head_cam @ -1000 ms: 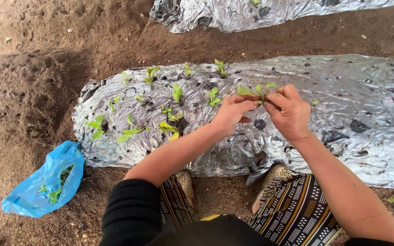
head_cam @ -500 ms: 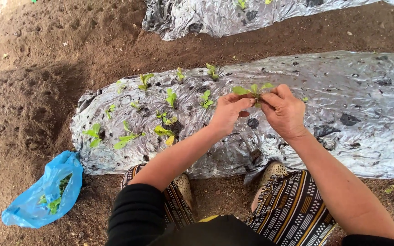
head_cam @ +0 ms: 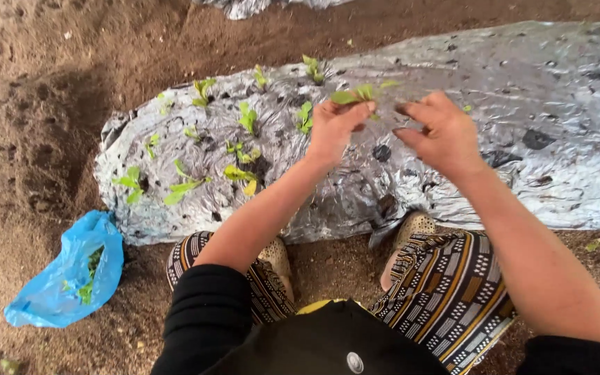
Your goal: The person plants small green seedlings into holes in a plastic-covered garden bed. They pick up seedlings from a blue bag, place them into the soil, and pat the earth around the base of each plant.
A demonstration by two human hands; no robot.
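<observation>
Right hand [head_cam: 442, 132] has let go, fingers now apart. Left hand [head_cam: 335, 125] alone pinches the seedling [head_cam: 359, 94] above the silver sheet [head_cam: 564, 139]; separating appears finished.

I see crinkled, glossy silver plastic sheeting [head_cam: 522, 83] over rough, matt brown soil [head_cam: 36, 139]; a thin, shiny blue plastic bag [head_cam: 57, 285].

Bare brown soil ground [head_cam: 50, 83] carries a long strip of silver plastic mulch sheet [head_cam: 522, 83], running from its crumpled left end off the right side. Small green seedlings [head_cam: 244, 118] stand in holes near that left end. A blue plastic bag [head_cam: 64, 274] with greens inside lies on the soil just off the sheet's near left corner.
</observation>
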